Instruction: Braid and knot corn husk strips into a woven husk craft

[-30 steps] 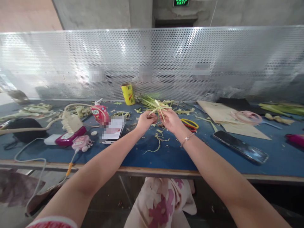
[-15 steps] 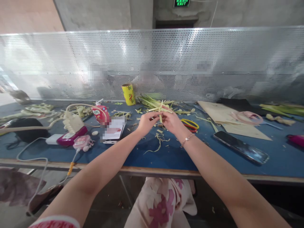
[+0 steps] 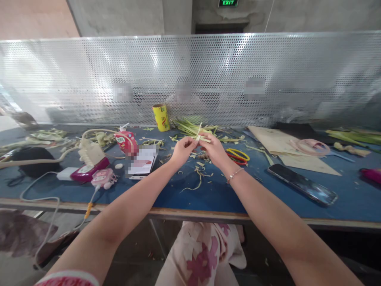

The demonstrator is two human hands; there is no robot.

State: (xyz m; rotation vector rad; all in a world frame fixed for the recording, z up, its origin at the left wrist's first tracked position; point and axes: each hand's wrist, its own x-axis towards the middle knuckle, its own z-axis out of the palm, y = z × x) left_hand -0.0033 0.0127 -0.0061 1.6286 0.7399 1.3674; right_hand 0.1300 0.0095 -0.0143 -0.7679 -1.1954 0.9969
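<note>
leaf strips (image 3: 199,136) gathered tighter, pinched between left hand (image 3: 182,150), right hand (image 3: 214,151)

Green sign (image 3: 228,3) above the doorway reads "EXIT"

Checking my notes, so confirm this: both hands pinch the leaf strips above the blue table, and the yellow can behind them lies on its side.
Wrong: the yellow can stands upright, as the head view shows. The left hand and right hand do pinch the leaf strips above the blue table.
</note>
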